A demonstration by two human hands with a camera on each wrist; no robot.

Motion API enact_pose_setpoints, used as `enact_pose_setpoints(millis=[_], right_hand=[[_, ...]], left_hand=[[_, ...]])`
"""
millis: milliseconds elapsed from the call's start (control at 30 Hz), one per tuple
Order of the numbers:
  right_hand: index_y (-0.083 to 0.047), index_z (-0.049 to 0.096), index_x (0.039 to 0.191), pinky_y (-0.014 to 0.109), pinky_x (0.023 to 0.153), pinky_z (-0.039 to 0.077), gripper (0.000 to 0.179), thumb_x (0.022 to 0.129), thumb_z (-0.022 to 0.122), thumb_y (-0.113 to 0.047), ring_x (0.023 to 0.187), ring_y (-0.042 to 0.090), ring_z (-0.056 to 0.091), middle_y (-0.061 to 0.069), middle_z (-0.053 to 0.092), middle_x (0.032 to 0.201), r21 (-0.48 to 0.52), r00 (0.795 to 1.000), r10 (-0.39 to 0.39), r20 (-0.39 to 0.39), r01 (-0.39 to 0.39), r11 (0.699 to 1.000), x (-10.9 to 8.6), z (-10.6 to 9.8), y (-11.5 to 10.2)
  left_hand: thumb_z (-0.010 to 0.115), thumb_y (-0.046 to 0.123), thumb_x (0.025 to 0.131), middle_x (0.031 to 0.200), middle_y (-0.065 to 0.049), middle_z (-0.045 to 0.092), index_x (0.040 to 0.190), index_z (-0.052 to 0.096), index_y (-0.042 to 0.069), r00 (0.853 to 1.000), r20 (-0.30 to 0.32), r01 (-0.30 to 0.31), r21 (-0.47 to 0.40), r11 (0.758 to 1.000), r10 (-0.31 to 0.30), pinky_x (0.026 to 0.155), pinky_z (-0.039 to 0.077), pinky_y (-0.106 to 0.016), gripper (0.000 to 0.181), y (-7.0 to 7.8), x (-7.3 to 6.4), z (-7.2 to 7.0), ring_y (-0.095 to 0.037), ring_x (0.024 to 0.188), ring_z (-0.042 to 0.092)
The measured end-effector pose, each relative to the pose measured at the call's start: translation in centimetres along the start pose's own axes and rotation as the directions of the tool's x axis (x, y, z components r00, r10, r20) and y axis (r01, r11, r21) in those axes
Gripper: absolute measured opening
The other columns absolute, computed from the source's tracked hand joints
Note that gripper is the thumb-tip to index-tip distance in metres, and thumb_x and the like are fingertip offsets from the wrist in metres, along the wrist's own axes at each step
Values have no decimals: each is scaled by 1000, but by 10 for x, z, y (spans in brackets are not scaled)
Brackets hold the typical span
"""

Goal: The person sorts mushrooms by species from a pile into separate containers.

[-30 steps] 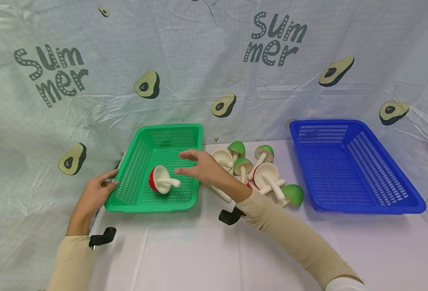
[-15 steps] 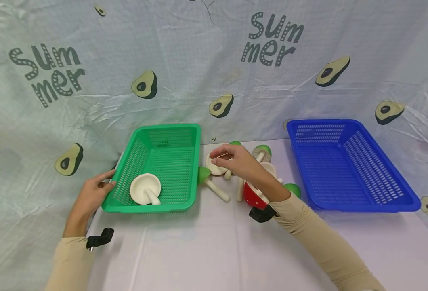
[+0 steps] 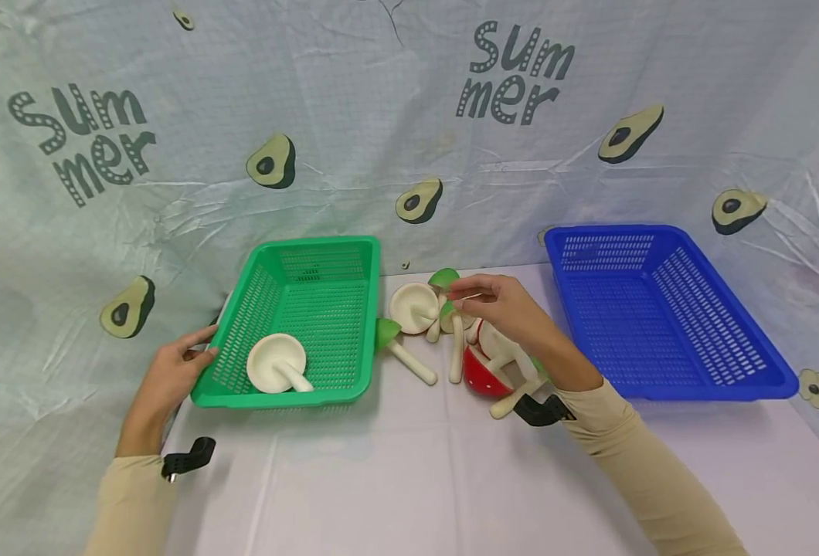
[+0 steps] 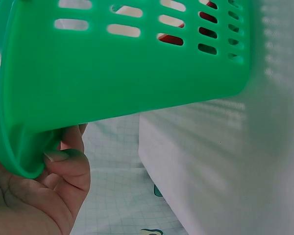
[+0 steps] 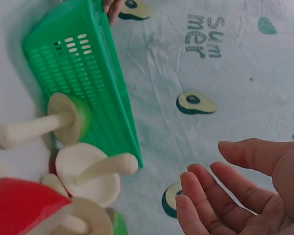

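Note:
My left hand [image 3: 169, 378] grips the left rim of the green basket [image 3: 336, 309]; the left wrist view shows its thumb and fingers curled at the rim's corner. Inside that basket lies one toy mushroom [image 3: 270, 359], pale underside and stem facing up. Over the mushroom pile between the baskets hovers my right hand [image 3: 503, 305], fingers apart and holding nothing. The pile includes a spotted red-capped mushroom [image 3: 482, 374], a cream-undersided one [image 3: 409, 305] and a green-capped one [image 3: 444, 278]. Another green-capped mushroom [image 3: 387, 332] leans by the green basket's right side. My hand hides part of the pile.
A blue basket [image 3: 660, 390] stands right of the pile. Behind everything hangs a pale curtain [image 3: 354, 116] printed with avocados and lettering. The white tabletop [image 3: 382, 479] stretches in front of the baskets.
My right hand has moved right, from over the green basket to above the pile. The mushroom in the basket has rolled leftward, its underside now up. My left hand keeps its hold.

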State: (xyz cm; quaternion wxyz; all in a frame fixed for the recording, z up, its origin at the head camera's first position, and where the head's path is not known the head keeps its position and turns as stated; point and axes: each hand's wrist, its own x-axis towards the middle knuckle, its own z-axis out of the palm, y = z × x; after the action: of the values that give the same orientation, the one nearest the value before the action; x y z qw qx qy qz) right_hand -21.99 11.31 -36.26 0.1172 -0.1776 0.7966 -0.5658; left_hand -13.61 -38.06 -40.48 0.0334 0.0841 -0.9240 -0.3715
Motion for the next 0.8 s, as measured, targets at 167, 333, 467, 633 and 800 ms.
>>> enact_pose_setpoints(millis=[167, 333, 467, 633, 800], right_hand=[[-9, 62, 124, 41, 94, 46, 32, 93, 62, -14, 107, 27, 61, 14, 64, 122, 22, 998, 39, -48, -38, 999, -9, -10, 12], [-8, 60, 127, 31, 94, 47, 34, 93, 62, -14, 109, 21, 61, 17, 61, 126, 56, 994, 74, -83, -69, 996, -18, -15, 24], [-4, 60, 127, 21, 88, 48, 36, 92, 64, -14, 112, 21, 60, 15, 61, 127, 63, 989, 89, -120, -82, 995, -25, -16, 29], [-3, 57, 129, 19, 86, 48, 39, 92, 64, -13, 117, 27, 57, 17, 58, 130, 34, 980, 124, -155, -120, 992, -33, -18, 37], [-5, 53, 134, 38, 97, 46, 44, 93, 63, -16, 121, 30, 53, 17, 56, 132, -6, 972, 152, -178, -156, 988, -40, -20, 48]], left_hand=[[49, 25, 101, 108, -24, 58, 147, 39, 6, 1000, -4, -1, -3, 1000, 1, 58, 48, -26, 50, 1, 0, 0, -10, 75, 54], [49, 23, 101, 107, -24, 58, 146, 40, 4, 1000, -11, -10, -2, 1000, 10, 58, 48, -25, 50, 1, 0, 1, -8, 74, 54], [50, 23, 101, 109, -25, 57, 145, 42, 4, 1000, -21, -13, -5, 1000, 13, 58, 48, -25, 49, 1, 0, 2, -8, 73, 53], [50, 22, 100, 119, -26, 54, 145, 42, 4, 1000, -23, -3, -13, 1000, 3, 58, 48, -24, 48, 1, 1, 2, -8, 74, 53], [50, 22, 100, 122, -27, 52, 145, 42, 5, 999, -30, 12, -9, 1000, -12, 58, 47, -23, 48, 1, 1, 2, -9, 74, 53]])
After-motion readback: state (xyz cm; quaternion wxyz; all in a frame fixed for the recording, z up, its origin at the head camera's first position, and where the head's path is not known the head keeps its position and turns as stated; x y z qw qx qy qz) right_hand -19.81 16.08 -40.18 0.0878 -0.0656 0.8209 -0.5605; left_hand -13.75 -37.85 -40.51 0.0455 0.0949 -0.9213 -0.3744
